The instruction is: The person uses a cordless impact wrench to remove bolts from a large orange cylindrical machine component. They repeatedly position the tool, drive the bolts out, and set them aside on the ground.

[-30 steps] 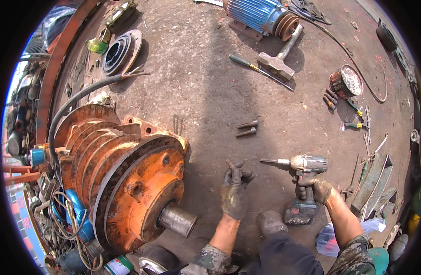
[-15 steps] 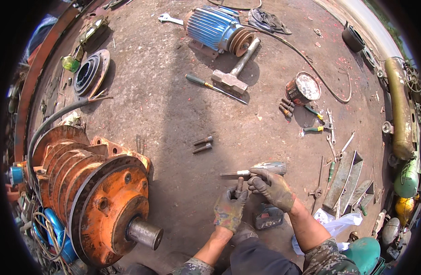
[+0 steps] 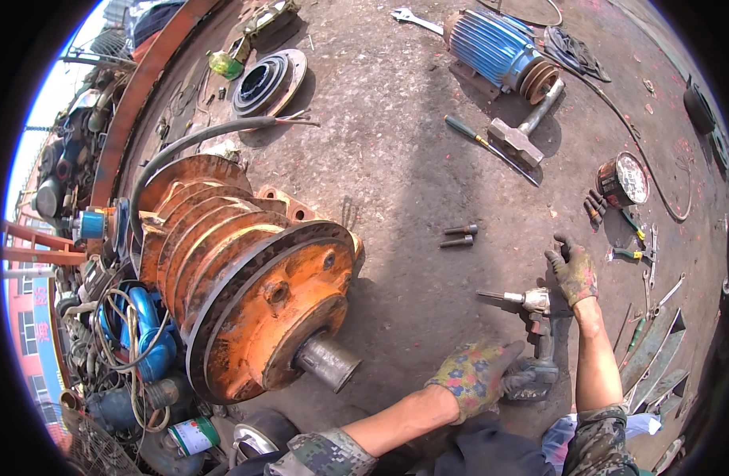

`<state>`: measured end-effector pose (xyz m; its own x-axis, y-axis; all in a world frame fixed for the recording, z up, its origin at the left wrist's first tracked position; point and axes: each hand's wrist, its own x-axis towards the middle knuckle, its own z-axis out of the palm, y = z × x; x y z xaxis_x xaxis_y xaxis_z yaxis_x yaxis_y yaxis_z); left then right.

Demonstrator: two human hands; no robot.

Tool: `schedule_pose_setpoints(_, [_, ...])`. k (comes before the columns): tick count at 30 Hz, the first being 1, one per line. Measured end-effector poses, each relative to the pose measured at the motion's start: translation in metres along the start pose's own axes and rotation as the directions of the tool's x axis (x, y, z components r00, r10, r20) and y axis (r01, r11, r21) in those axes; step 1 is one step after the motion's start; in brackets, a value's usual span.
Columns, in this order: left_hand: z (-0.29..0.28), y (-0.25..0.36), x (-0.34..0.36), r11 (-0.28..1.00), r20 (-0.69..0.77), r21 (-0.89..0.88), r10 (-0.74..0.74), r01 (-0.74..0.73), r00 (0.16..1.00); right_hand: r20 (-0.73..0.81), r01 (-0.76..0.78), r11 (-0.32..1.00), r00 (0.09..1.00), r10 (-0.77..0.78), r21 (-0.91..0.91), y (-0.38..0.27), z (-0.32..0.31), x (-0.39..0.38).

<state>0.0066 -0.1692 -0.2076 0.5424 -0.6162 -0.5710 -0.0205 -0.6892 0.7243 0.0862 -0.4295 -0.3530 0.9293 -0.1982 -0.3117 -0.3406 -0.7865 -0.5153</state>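
Currently we have the cordless impact wrench [image 3: 536,301] on the brown ground [image 3: 380,190], its long socket [image 3: 513,297] pointing left. Our gloved left hand [image 3: 474,373] reaches in from the wrench's left, fingers half bent at its battery [image 3: 541,373]; we cannot tell whether they close on anything. Our gloved right hand [image 3: 577,278] is just beside and beyond the wrench's body, fingers loosely curled and pointing away from us, and whether something sits between them we cannot make out. Two dark bolts [image 3: 461,230] lie side by side beyond the wrench's tip, apart from both hands. Well left of the wrench we see a large orange machine [image 3: 269,293] with a bare metal shaft [image 3: 328,361]. Well beyond the wrench are a hammer [image 3: 519,141], a screwdriver [image 3: 477,138] and a blue motor [image 3: 491,47], while a paint-smeared can [image 3: 623,179] stands beyond it to the right
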Motion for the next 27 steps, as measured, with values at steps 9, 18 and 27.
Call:
schedule_pose_setpoints(9, [-0.101, 0.000, -0.125, 0.877, 0.245, 0.469, -0.014, -0.106, 0.969, -0.103, 0.120, 0.870, 0.976, -0.191, -0.478, 0.023, -0.009, 0.050])
schedule_pose_setpoints(18, [-0.081, -0.003, -0.192, 0.967, 0.034, 0.255, -0.027, 0.018, 0.999, 0.344, 0.683, 0.644, 0.730, -0.590, -0.344, -0.117, 0.100, 0.045])
schedule_pose_setpoints(27, [-0.082, -0.024, -0.163, 0.892, 0.076, -0.413, -0.166, 0.183, 0.983, 0.515, 0.497, 0.811, 0.804, -0.298, -0.307, -0.138, 0.081, 0.025])
